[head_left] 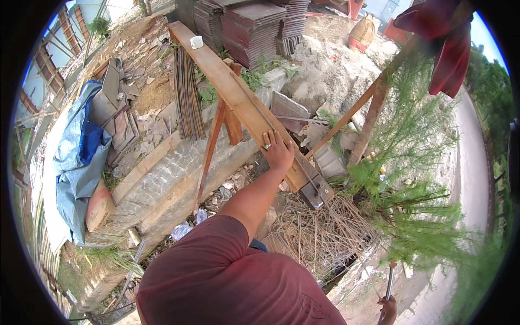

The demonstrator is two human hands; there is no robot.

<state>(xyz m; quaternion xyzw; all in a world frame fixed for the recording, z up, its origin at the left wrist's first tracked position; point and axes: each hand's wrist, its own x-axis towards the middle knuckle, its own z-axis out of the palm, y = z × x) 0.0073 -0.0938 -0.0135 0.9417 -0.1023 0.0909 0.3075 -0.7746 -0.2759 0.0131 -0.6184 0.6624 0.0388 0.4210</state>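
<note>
My left hand (279, 153) lies palm down, fingers stretched out, on a long wooden plank (216, 70) and over a thin steel rod (252, 97) along it. A ring shows on one finger. Just nearer than the hand, at the plank's near end, is a dark metal plate (312, 196) with small studs. Down at the lower right, my right hand (388, 310) is closed round a metal bar (390, 284) that points up. How far the bar reaches below that hand is hidden. A white cup (196, 41) stands on the plank's far end.
Tangled bent rods (325, 230) lie below the plank. A bundle of rods (188, 95) leans on a low concrete wall (168, 157). Stacked roof tiles (252, 32) stand behind. Feathery green branches (403, 211) and wooden props (374, 108) are at right, a blue tarpaulin (78, 173) at left.
</note>
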